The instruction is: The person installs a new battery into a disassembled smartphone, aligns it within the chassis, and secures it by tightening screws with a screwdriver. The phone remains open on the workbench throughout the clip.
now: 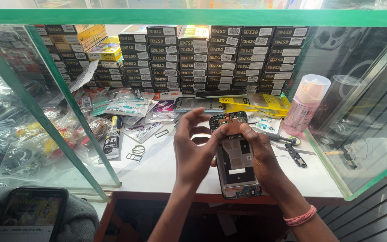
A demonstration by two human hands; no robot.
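At the centre of the frame, an opened phone frame [237, 157] with exposed circuit boards is held upright-tilted above the front edge of the white counter [157, 168]. The left hand [192, 148] steadies its left side, thumb pressed near the top edge, the other fingers spread apart and raised. The right hand [260, 154] grips the right side, fingers closed on the frame, with a fingertip on the upper board; a pink band [299, 217] circles that wrist. Green-edged glass panels [50, 112] enclose the counter left, right and above, and partly obscure the bagged goods at the left of the frame. Along the back, dark flat boxes with white labels [211, 58] stand in tall stacks; yellow boxes [106, 50] lie among them at upper left. Yellow flat packets [269, 103] lie right of centre, beside a pink bottle with a clear cap [306, 105]. A black glue tube [112, 139] lies at centre left, near small tray parts [134, 157]. Another phone [199, 104] lies just behind the hands. At lower left, a lit phone screen [31, 217] rests on grey cloth.
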